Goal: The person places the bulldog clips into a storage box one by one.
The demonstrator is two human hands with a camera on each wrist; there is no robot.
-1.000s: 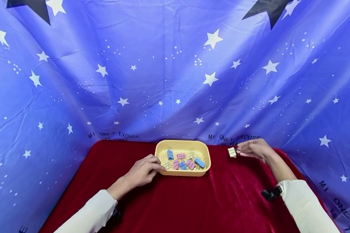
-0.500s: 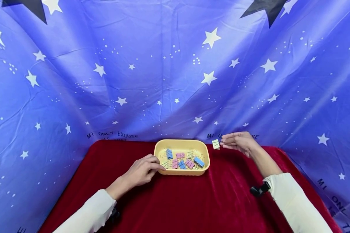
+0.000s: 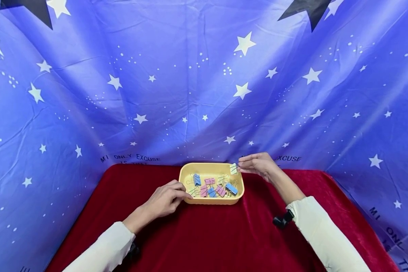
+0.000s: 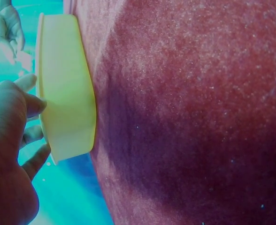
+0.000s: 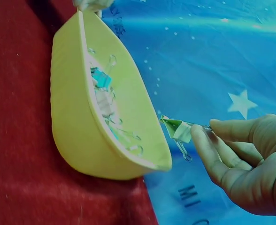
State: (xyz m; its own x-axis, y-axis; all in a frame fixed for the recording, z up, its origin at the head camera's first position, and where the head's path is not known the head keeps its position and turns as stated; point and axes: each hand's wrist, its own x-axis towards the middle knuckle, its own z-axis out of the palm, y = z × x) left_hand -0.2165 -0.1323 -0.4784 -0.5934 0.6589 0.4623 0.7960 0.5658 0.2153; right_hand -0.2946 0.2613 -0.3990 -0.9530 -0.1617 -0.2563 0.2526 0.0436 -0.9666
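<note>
A pale yellow binder clip (image 3: 234, 169) is pinched by one wire handle in my right hand (image 3: 258, 165). It hangs by the right end of a yellow plastic tray (image 3: 212, 201), just above the rim. In the right wrist view the clip (image 5: 178, 130) shows its folded body pointing at the tray wall, the other handle dangling. My left hand (image 3: 168, 197) grips the tray's near left corner; in the left wrist view its fingertips (image 4: 36, 105) lie over the rim. Inside the tray lie several binder clips, among them a blue clip (image 3: 231, 188) and a pink clip (image 3: 209, 181).
Red velvety cloth (image 3: 204, 238) covers the table. A blue curtain (image 3: 170, 94) with white stars rises right behind the table's back edge and along both sides. A black strap (image 3: 283, 219) sits at the right wrist.
My right hand has carried the yellow binder clip leftward, from well right of the tray to its right end. The left hand stays at the tray's corner.
</note>
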